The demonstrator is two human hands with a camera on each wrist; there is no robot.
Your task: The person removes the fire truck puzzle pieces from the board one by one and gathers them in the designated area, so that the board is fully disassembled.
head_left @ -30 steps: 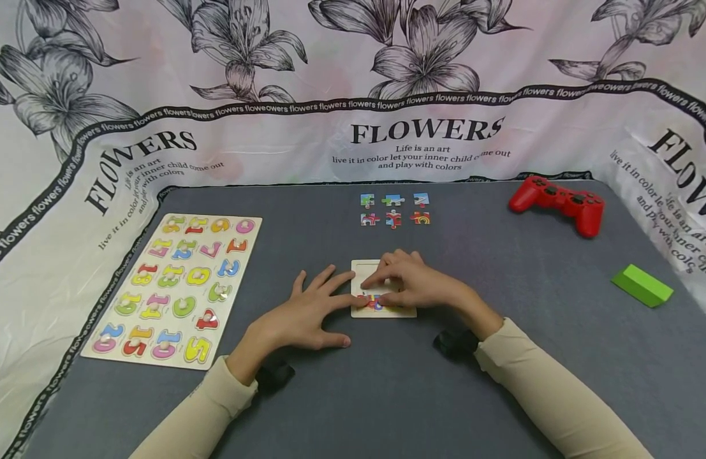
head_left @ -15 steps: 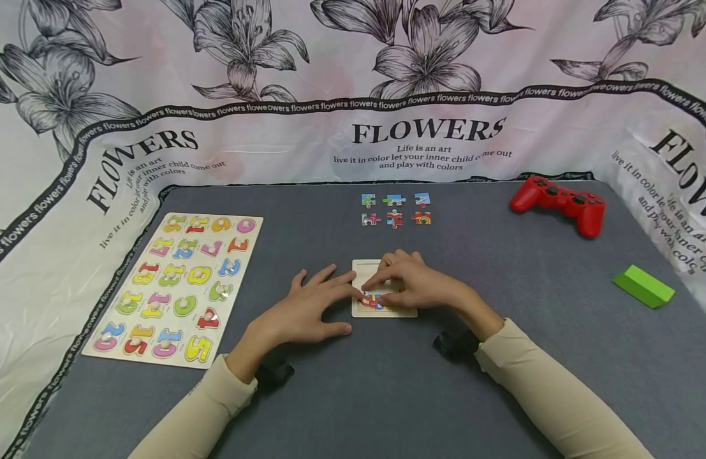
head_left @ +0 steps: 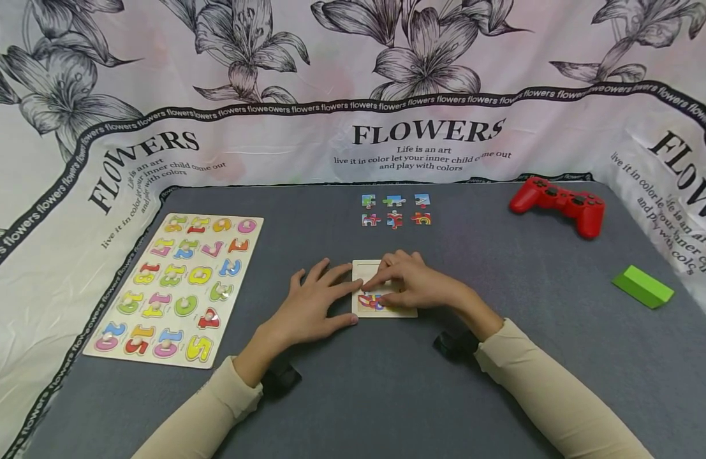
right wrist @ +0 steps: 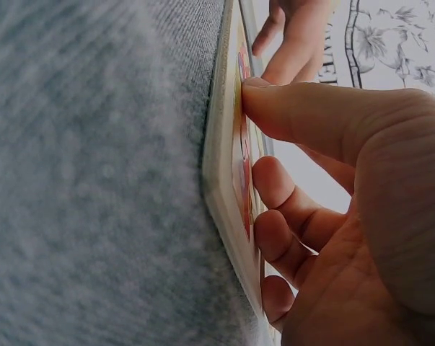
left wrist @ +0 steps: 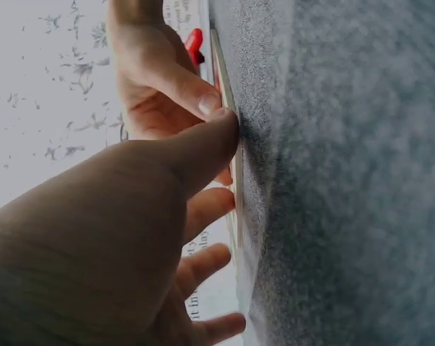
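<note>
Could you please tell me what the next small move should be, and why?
I'd suggest the right hand gently press the colourful jigsaw pieces down in the puzzle tray, since it lies over them and the left hand is at the tray's left edge, where it could steady it. Six loose jigsaw pieces lie beyond the tray, so settling these first seems sensible.

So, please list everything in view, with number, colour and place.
puzzle tray: 1, pale, table centre
pieces in tray: count partly hidden, multicoloured, near side
loose puzzle pieces: 6, multicoloured, two rows beyond the tray
number board: 1, cream with coloured numerals, left
game controller: 1, red, far right
block: 1, green, right
table: 1, grey, underneath
flower-printed sheet: 1, white and black, behind
wrist devices: 2, black, wrists
sleeves: 2, beige, forearms
left hand: 1, bare, at the tray's left edge
right hand: 1, bare, over the tray
</note>
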